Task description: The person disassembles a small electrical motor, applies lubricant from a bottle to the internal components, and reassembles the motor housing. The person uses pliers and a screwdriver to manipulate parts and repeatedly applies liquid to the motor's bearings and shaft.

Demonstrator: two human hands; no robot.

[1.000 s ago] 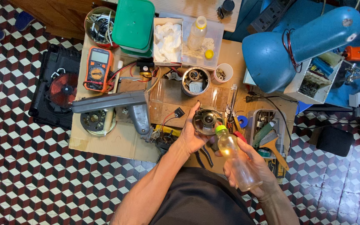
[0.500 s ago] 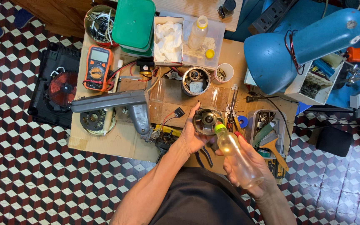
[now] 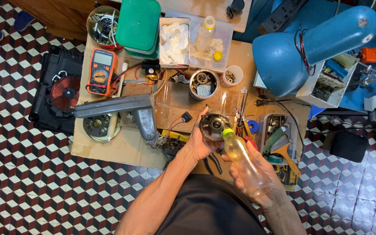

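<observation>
Head view looks down on a cluttered bench point(image 3: 122, 150). Left hand point(image 3: 201, 141) is closed around a round motor point(image 3: 214, 125), holding it just above the bench, with its open face turned up to the camera. Right hand point(image 3: 255, 180) is wrapped tight on a clear bottle point(image 3: 244, 162). The long axis of the bottle runs from the palm up and left, and its green cap point(image 3: 227, 132) points at the motor and touches its lower rim. Left of the motor lies a grey housing point(image 3: 127, 109); farther left sits an orange meter point(image 3: 101, 71). Right of the motor stands a blue lamp point(image 3: 310, 48).
</observation>
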